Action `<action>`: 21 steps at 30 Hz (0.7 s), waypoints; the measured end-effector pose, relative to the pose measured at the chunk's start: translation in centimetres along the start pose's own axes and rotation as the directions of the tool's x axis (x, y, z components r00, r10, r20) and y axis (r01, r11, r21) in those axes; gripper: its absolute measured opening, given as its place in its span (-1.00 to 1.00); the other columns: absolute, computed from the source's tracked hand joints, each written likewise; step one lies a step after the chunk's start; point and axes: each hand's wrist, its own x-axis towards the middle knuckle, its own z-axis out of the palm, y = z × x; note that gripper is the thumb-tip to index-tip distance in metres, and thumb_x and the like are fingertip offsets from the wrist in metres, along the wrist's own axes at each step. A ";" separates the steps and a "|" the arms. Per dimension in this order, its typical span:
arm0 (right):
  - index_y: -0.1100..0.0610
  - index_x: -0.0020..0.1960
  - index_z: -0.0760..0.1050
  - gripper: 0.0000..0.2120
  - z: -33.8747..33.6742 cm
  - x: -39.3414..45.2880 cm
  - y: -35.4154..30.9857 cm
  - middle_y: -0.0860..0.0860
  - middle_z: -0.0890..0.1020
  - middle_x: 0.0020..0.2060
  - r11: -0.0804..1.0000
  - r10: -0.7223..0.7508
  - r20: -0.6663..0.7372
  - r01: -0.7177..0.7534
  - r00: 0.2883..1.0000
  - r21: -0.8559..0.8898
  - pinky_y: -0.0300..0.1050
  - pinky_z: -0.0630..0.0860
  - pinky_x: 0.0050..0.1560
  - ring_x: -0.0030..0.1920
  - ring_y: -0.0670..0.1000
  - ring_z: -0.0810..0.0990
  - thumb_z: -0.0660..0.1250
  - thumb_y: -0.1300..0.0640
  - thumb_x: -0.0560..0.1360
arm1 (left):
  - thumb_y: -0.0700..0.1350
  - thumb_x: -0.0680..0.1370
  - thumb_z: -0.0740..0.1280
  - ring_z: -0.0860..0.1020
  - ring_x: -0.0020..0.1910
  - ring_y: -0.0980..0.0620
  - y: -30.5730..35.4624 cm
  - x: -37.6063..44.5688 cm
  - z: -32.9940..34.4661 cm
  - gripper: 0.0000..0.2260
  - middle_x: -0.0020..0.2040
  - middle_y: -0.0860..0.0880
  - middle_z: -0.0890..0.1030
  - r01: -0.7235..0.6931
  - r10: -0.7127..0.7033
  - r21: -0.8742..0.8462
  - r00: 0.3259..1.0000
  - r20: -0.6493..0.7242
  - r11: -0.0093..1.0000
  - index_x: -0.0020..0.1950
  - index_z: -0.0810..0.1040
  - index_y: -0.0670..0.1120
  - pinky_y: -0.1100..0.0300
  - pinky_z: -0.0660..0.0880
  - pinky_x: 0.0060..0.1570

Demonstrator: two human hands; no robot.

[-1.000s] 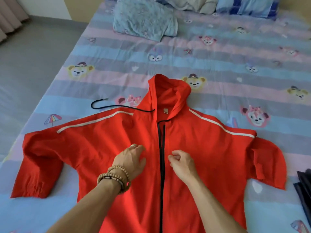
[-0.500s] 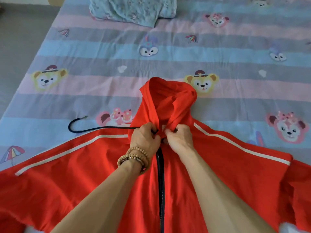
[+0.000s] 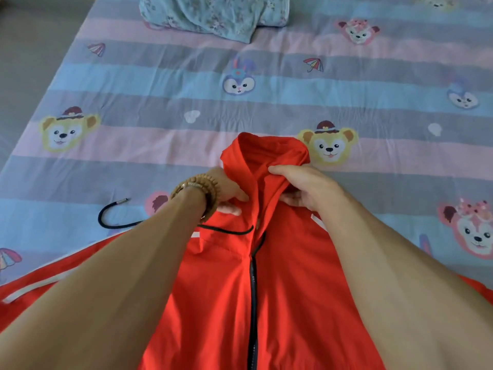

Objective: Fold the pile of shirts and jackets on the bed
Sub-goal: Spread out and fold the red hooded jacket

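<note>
Bed: striped sheet in pink, blue and grey bands, printed with cartoon bears, rabbits and umbrellas, spreads out beyond your hands.
Jacket: red jacket lies front up on the sheet, running from under your forearms to just past your fingertips; its dark zipper runs down the middle between your arms.
Hood: hood is bunched up between your two hands, its top edge just beyond them.
Left hand: your left hand grips the left side of the hood, fingers curled into the red fabric, with a beaded bracelet on the wrist.
Right hand: your right hand holds the hood's right side, thumb on top, fingers tucked beneath the fold.
Drawcord: dark drawcord trails out to the left of your left wrist, metal tip resting on the sheet.
Far side: folded pale blue floral cloth sits well beyond both hands.
</note>
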 end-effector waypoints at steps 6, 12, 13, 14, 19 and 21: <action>0.20 0.21 0.54 -0.69 0.8 -0.2 0.2 0.13 0.71 -0.07 0.899 -0.186 -0.026 0.181 0.982 0.399 0.04 0.65 -0.09 -0.09 0.10 0.70 0.35 0.29 0.47 | -0.47 0.45 0.31 0.60 -0.16 -0.10 1.2 1.8 0.8 -0.76 -0.20 -0.15 0.57 -0.243 0.236 -0.280 0.970 -0.060 0.928 -0.12 0.49 -0.13 -0.15 0.60 -0.02; 0.07 0.27 0.57 -0.28 -1.3 -4.9 2.3 0.12 0.66 0.15 0.714 -0.291 0.116 0.135 0.949 0.686 0.13 0.48 0.27 0.20 0.14 0.62 0.09 -0.46 0.46 | -0.29 0.37 0.10 0.59 -0.03 -0.22 -0.8 -2.7 0.8 -0.83 -0.02 -0.23 0.48 -0.187 0.248 -0.632 0.969 0.008 0.752 -0.11 0.42 -0.19 -0.12 0.58 0.01; 0.11 0.25 0.59 -0.21 -1.4 -5.7 3.2 0.15 0.65 0.16 0.649 -0.286 0.120 0.100 0.951 0.754 0.16 0.47 0.29 0.20 0.17 0.61 0.02 -0.49 0.46 | -0.19 0.35 0.14 0.53 0.05 -0.23 -1.8 -3.5 0.6 -0.80 0.03 -0.21 0.44 -0.136 0.254 -0.697 0.965 0.069 0.704 -0.06 0.43 -0.17 -0.22 0.53 0.09; 0.16 0.18 0.63 -0.20 -1.6 -6.8 4.4 0.20 0.65 0.14 0.602 -0.277 0.132 0.065 0.952 0.795 0.17 0.47 0.27 0.17 0.19 0.62 -0.01 -0.47 0.48 | -0.08 0.38 0.18 0.49 0.09 -0.22 -3.0 -4.4 0.4 -0.72 0.08 -0.20 0.44 -0.083 0.239 -0.731 0.964 0.113 0.677 0.01 0.46 -0.18 -0.25 0.48 0.16; 0.21 -0.42 0.50 -0.59 -1.0 -13.4 11.9 0.17 0.64 -0.38 0.779 -0.087 0.142 -0.022 0.986 0.626 -0.10 0.54 -0.20 -0.38 0.06 0.62 0.28 0.01 0.53 | 0.12 0.32 0.51 0.39 -0.45 0.01 -10.9 -10.1 1.4 -0.65 -0.46 -0.04 0.46 -0.208 0.214 -0.356 0.977 -0.022 0.911 -0.47 0.47 -0.04 0.17 0.31 -0.36; 0.19 -0.40 0.48 -0.70 -0.2 -15.3 15.0 0.14 0.62 -0.37 0.820 -0.039 0.039 0.010 0.998 0.572 -0.09 0.51 -0.22 -0.37 0.04 0.58 0.35 0.15 0.49 | -0.15 0.25 0.62 0.34 -0.37 0.03 -14.0 -12.2 2.6 -0.67 -0.38 0.00 0.42 -0.292 0.268 -0.243 0.955 -0.127 0.925 -0.39 0.44 -0.02 0.24 0.32 -0.36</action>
